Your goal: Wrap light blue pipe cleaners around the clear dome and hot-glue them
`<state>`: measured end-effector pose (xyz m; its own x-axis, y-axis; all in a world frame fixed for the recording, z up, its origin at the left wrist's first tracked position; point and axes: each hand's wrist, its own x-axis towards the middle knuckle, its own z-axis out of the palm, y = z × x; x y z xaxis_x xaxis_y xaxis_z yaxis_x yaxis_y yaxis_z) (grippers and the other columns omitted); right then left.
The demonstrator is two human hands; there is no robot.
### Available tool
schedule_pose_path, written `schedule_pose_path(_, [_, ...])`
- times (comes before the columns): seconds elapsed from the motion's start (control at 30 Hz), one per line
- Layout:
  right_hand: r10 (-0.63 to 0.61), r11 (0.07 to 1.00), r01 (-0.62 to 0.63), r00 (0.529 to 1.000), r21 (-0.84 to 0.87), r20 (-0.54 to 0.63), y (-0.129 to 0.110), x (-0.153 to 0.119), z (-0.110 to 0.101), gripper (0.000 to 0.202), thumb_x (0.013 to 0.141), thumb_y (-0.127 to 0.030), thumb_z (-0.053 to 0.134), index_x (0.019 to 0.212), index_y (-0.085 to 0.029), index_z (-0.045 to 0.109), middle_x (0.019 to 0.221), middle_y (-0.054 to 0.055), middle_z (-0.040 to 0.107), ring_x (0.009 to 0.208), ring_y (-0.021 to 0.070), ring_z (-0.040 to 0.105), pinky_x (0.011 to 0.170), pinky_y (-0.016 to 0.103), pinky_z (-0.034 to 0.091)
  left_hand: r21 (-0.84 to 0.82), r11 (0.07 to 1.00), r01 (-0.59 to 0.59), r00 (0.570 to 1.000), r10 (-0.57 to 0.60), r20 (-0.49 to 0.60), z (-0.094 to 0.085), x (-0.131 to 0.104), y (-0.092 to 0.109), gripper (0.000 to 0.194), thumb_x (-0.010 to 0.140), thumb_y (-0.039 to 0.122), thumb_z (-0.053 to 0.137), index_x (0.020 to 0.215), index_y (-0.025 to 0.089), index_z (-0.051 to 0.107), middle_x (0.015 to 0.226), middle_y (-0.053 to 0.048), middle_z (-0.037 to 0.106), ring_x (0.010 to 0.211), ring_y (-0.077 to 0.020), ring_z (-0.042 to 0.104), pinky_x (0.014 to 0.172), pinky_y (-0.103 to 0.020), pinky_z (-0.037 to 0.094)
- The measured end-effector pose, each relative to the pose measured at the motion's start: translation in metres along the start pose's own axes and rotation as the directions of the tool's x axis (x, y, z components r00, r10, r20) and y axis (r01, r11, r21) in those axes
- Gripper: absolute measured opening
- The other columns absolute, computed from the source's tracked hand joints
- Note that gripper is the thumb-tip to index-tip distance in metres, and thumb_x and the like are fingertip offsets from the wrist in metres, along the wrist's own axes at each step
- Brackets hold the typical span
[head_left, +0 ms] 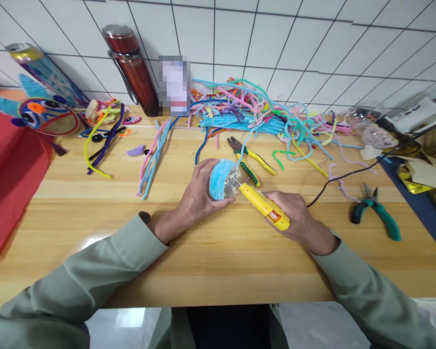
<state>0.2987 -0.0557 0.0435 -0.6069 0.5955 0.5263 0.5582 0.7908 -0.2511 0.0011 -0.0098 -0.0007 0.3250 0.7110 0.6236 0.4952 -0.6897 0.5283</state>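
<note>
At the left of the counter (218, 257), a red sheet (10, 194) lies near the edge and a decorated piece with a big-eyed face (49, 116) stands by the wall, probably there to leave the working middle free. A short row of pink and blue stems (154, 157) lies well within reach of the left hand (200, 189). That hand's fingers are clamped round a blue-wound clear piece (219, 180), thumb beneath, seemingly to steady it with its bare end turned to the right. The piece is at the middle of the counter, just in front of the yellow-handled pliers (263, 162); whether it touches the wood I cannot tell. The right hand (292, 211) has its fingers wrapped round a yellow glue gun (261, 202), tilted so that the nozzle meets the bare end, likely to place glue closely. The black cord (330, 182) runs off to the right, out of the way of the piece. Farther right, the green-handled pliers (376, 208) lie apart from both hands.

As for the piece, its left part is covered in snug, fuzzy light-blue turns; its right part is rounded, see-through and cloudy in patches, and a loose blue strand (244, 145) rises from its top toward the heaped stems (247, 114) behind
</note>
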Motion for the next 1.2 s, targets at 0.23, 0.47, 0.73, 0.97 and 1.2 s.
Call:
schedule_pose_path(0.23, [0.03, 1.0, -0.03, 0.999, -0.008, 0.018, 0.0004, -0.0025, 0.0004, 0.029, 0.1, -0.017, 0.059, 0.129, -0.025, 0.062, 0.094, 0.005, 0.083, 0.071, 0.0231, 0.078, 0.064, 0.034, 0.059, -0.002, 1.0, 0.017, 1.0, -0.017, 0.019, 0.0012, 0.0001, -0.0008, 0.105, 0.081, 0.052, 0.097, 0.163, 0.032, 0.036, 0.155, -0.016, 0.056, 0.147, -0.0397, 0.058, 0.124, -0.064, 0.053])
schedule_pose_path(0.47, [0.049, 0.999, -0.048, 0.998, -0.023, 0.043, -0.0011, -0.0023, -0.0017, 0.026, 0.103, -0.019, 0.058, 0.128, -0.025, 0.061, 0.094, 0.006, 0.083, 0.075, 0.0244, 0.079, 0.065, 0.034, 0.059, 0.002, 1.0, 0.03, 0.999, -0.03, 0.034, -0.0001, 0.0009, 0.0017, 0.105, 0.08, 0.05, 0.097, 0.163, 0.031, 0.036, 0.156, -0.016, 0.056, 0.148, -0.04, 0.057, 0.125, -0.065, 0.052])
schedule_pose_path(0.73, [0.014, 0.999, -0.014, 1.0, -0.031, 0.014, -0.0022, 0.0007, -0.0009, 0.024, 0.101, -0.015, 0.057, 0.123, -0.022, 0.061, 0.088, 0.004, 0.08, 0.07, 0.0222, 0.076, 0.061, 0.032, 0.055, -0.002, 1.0, 0.003, 1.0, -0.003, 0.025, 0.0005, 0.001, 0.0024, 0.103, 0.082, 0.05, 0.096, 0.164, 0.032, 0.036, 0.157, -0.016, 0.055, 0.149, -0.0386, 0.057, 0.125, -0.063, 0.054])
schedule_pose_path(0.97, [0.013, 1.0, -0.013, 1.0, -0.014, -0.011, -0.0022, 0.0004, 0.0009, 0.02, 0.103, -0.017, 0.057, 0.121, -0.023, 0.062, 0.085, 0.004, 0.079, 0.068, 0.0225, 0.075, 0.06, 0.032, 0.055, -0.008, 1.0, -0.009, 1.0, 0.009, 0.02, 0.0007, 0.0012, 0.0008, 0.103, 0.083, 0.054, 0.095, 0.164, 0.032, 0.036, 0.156, -0.016, 0.055, 0.148, -0.0386, 0.058, 0.123, -0.063, 0.055])
schedule_pose_path(1.2, [0.029, 1.0, -0.029, 1.0, 0.004, 0.01, -0.0015, 0.0002, 0.0011, 0.022, 0.103, -0.018, 0.059, 0.123, -0.024, 0.063, 0.089, 0.005, 0.081, 0.072, 0.0237, 0.077, 0.064, 0.033, 0.058, -0.009, 1.0, 0.01, 0.999, -0.01, 0.031, 0.0011, 0.0005, 0.0003, 0.104, 0.082, 0.055, 0.095, 0.164, 0.033, 0.037, 0.157, -0.016, 0.054, 0.149, -0.0399, 0.057, 0.124, -0.064, 0.053])
